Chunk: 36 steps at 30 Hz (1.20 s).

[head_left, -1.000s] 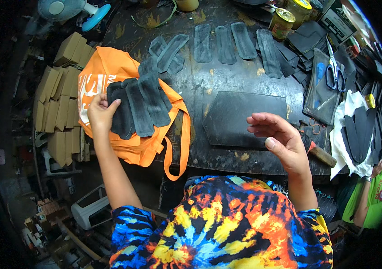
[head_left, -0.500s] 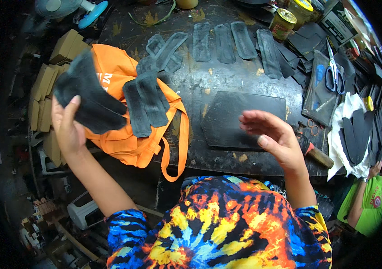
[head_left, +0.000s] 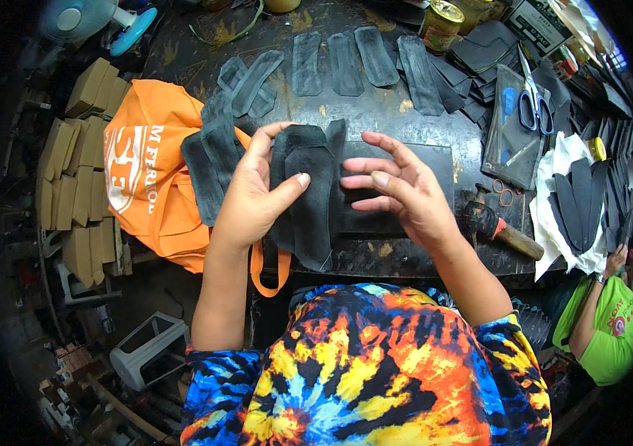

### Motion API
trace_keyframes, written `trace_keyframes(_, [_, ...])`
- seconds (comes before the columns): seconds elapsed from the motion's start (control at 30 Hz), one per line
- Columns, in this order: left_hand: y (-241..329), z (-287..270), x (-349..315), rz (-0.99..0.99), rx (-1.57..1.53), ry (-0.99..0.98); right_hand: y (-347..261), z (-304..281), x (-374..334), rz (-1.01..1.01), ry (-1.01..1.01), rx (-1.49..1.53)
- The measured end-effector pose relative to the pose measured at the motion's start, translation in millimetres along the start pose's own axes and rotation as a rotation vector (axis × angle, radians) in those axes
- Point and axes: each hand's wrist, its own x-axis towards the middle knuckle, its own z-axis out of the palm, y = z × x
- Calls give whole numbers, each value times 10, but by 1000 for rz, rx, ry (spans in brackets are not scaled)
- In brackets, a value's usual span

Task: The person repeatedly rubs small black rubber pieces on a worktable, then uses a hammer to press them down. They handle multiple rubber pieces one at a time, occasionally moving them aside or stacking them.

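My left hand (head_left: 255, 195) holds a dark, folded leather-like piece (head_left: 312, 204) upright over the table, its thumb pressed on the front face. The layers stand a little apart at the top. Just right of it my right hand (head_left: 410, 187) is open, fingers spread, apparently not touching the piece. Behind both hands a flat black board (head_left: 432, 167) lies on the table, partly covered by them. Similar dark strips (head_left: 203, 175) rest on an orange cloth bag (head_left: 149, 149) beside my left hand.
More dark strips (head_left: 342, 63) lie along the back of the dark table (head_left: 316, 111). To the right are scissors (head_left: 531, 104), a wooden-handled hammer (head_left: 513, 239), a jar (head_left: 441, 26) and stacked black pieces. Cardboard boxes (head_left: 78, 178) stand left. A co-worker in green (head_left: 603, 327) is at lower right.
My left hand has brought the dark piece from above the orange bag rightward to in front of me. The right hand has moved slightly left and spread its fingers.
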Motion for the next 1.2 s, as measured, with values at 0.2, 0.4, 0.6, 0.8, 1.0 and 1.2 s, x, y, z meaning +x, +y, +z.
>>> trace_keyframes(0.2, [-93, 7, -1, 11, -86, 31, 208, 90, 151, -173, 31, -190])
trace_keyframes(0.4, [179, -503, -135, 179, 59, 362, 235, -90, 132, -202, 75, -264])
trace_keyframes(0.6, [260, -1012, -392, 136, 26, 311, 66, -230, 160, -276, 82, -726])
trace_keyframes(0.8, [127, -902, -377, 82, 228, 213, -101, -114, 541, -456, 74, -1415])
trace_keyframes(1.0, [-145, -804, -186, 282, 1144, 458, -52, -10, 926, -307, 43, -1282])
trace_keyframes(1.2, [-384, -778, -296, 33, 854, 535, -190, -92, 712, -292, -101, -545])
